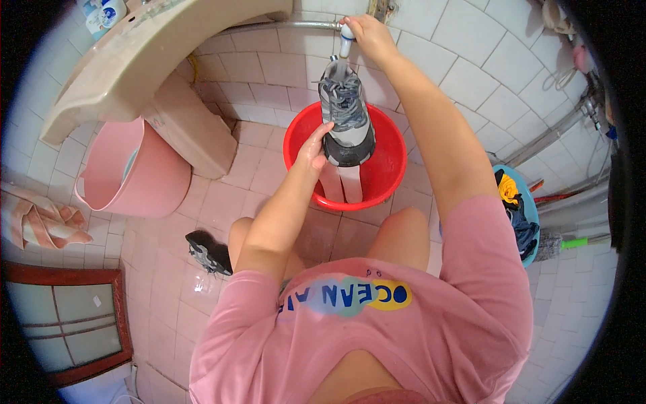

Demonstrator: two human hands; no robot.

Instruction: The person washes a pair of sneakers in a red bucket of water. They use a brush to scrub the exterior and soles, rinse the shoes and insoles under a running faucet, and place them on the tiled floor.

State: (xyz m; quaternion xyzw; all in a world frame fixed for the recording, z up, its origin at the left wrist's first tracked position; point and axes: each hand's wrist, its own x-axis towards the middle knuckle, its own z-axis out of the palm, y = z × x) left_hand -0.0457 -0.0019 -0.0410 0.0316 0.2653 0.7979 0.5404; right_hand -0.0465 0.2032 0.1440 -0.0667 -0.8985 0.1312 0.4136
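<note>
A grey and black lace-up sneaker is held by my left hand near its toe, above a red plastic basin. The shoe's opening is under the spout of a wall tap, where a stream of water seems to run into it. My right hand has its fingers on the white top of the tap. Two pale strips lie inside the basin below the toe. Another grey and black sneaker lies on the tiled floor beside my leg.
At the left are a washbasin with its pedestal, a pink tub, a hanging towel and a wood-framed door. A blue basin of clothes and a mop are at the right.
</note>
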